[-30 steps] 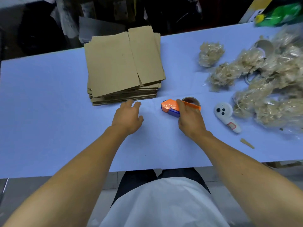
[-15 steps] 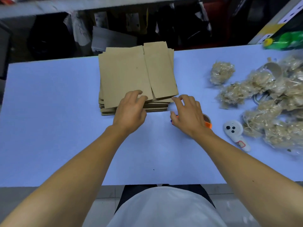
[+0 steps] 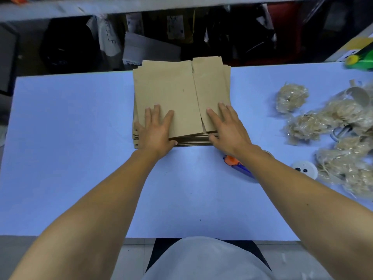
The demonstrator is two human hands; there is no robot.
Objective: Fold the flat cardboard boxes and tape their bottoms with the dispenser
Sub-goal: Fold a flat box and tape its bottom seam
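Note:
A stack of flat brown cardboard boxes (image 3: 171, 91) lies at the far middle of the blue table (image 3: 70, 158). My left hand (image 3: 155, 130) rests on the near left part of the top sheet, fingers straight and spread. Its thumb touches the stack's near edge. My right hand (image 3: 228, 128) lies flat on the near right part of the stack, thumb against the near edge. The orange and blue tape dispenser (image 3: 237, 165) sits on the table just under my right wrist, partly hidden by the forearm.
Several wads of crumpled clear plastic (image 3: 292, 98) and a cardboard tape core (image 3: 357, 96) crowd the table's right side. A white round device (image 3: 304, 168) lies beside them. A green bottle (image 3: 361, 61) is at the far right corner. Dark clutter stands behind the table.
My right hand has left the tape dispenser and moved up onto the stack. My left hand slid further onto the top sheet. The camera tilted forward.

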